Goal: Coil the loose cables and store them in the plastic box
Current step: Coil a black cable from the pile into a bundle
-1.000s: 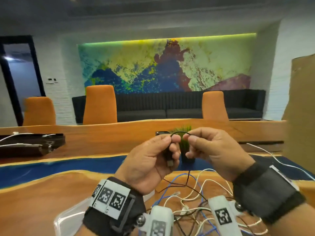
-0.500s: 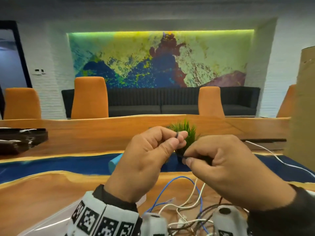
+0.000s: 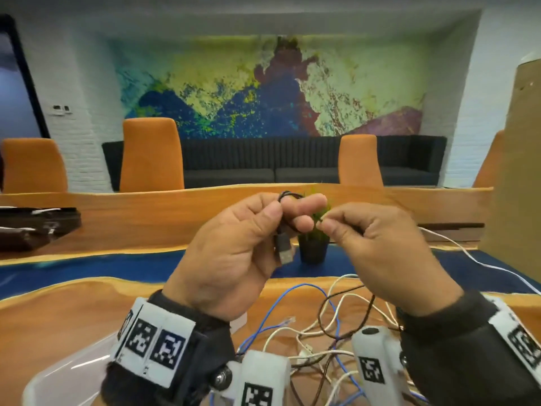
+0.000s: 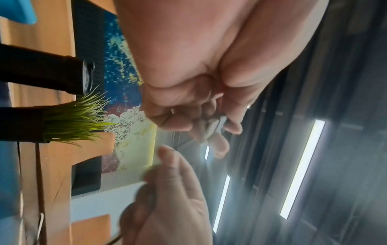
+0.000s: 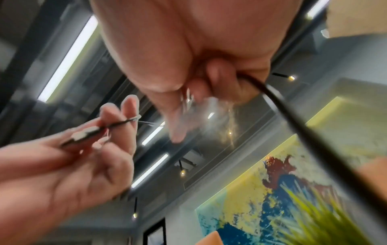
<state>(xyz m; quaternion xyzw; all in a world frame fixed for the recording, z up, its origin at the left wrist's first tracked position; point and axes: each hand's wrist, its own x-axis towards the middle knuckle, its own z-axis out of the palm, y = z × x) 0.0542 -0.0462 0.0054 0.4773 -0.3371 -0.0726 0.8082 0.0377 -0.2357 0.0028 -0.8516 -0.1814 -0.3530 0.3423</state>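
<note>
Both hands are raised in front of me above the table. My left hand (image 3: 272, 221) pinches a thin black USB cable (image 3: 288, 195); a small loop shows above its fingers and the metal plug (image 3: 285, 253) hangs below. My right hand (image 3: 328, 224) pinches the same black cable (image 5: 293, 122) a little to the right, and the cable trails down from it toward the table. A tangle of white, blue and dark loose cables (image 3: 325, 323) lies on the wooden table under my wrists. The clear plastic box (image 3: 67, 373) shows at the lower left, partly hidden by my left wrist.
A small potted grass plant (image 3: 312, 244) stands just behind my hands. A white cable (image 3: 480, 262) runs off to the right by a cardboard panel (image 3: 515, 159). A dark tray (image 3: 32, 227) sits at the far left. Orange chairs (image 3: 150, 153) line the table's far side.
My right hand rose level with the left hand. The left hand turned, so the cable loop now shows above its fingers and the plug hangs below.
</note>
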